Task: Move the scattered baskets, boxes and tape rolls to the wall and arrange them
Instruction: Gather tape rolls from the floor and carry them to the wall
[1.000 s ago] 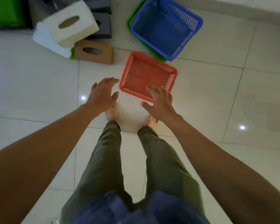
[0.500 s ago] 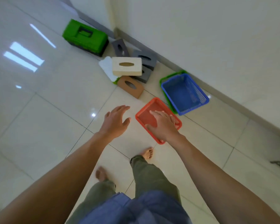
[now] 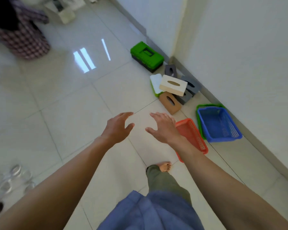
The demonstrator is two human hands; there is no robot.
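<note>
Hands empty: left hand (image 3: 117, 128) and right hand (image 3: 163, 128) spread above floor (image 3: 73, 113). I judge red basket (image 3: 192, 135) unarranged: it lies short of wall (image 3: 239, 55).

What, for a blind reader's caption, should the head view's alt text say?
The left hand and right hand hover open and empty over tiled floor, beside a red basket. By the wall: blue basket inside green basket, piled tissue boxes, green toolbox.

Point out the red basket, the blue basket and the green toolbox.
red basket (image 3: 192, 135): head view, mesh floor.
blue basket (image 3: 216, 125): head view, inside floor.
green toolbox (image 3: 155, 59): head view, lid.
</note>
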